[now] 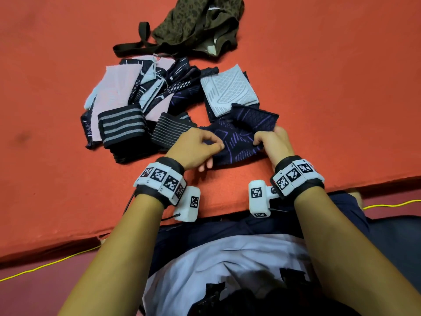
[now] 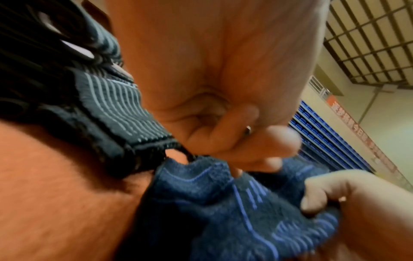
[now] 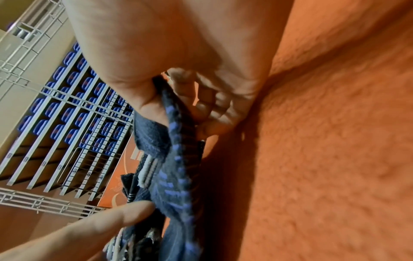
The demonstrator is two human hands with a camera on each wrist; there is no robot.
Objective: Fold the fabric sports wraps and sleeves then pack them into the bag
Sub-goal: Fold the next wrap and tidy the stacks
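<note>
Item in hand: navy sleeve with purple line pattern (image 1: 237, 137), lying on the orange mat (image 1: 330, 87) directly before the person, partly doubled over, fold judged unfinished. Left hand (image 1: 196, 148) on its left portion, fingers curled with thumb and forefinger drawn together over the cloth; actual pinch not confirmed from the left wrist view, so grasp cannot be told. Right hand (image 1: 273, 142) at its right edge, thumb and curled fingers clamped on the hem, confirmed in the right wrist view. Stock beyond: black wrap with grey stripes (image 1: 120, 127) and black pinstriped wrap (image 1: 169, 131), both compactly folded; grey patterned sleeve (image 1: 227, 88) folded square; mixed heap of pale pink and navy pieces (image 1: 141, 87), only loosely stacked. Leopard-print bag (image 1: 198, 23) at far edge of mat, slumped open, strap trailing left, apparently nothing packed. Progress judged early to middle: several pieces folded, heap outstanding, packing not begun. Markings: no legible brand on any fabric; red wall banner (image 2: 366, 139) with characters too blurred to read.
</note>
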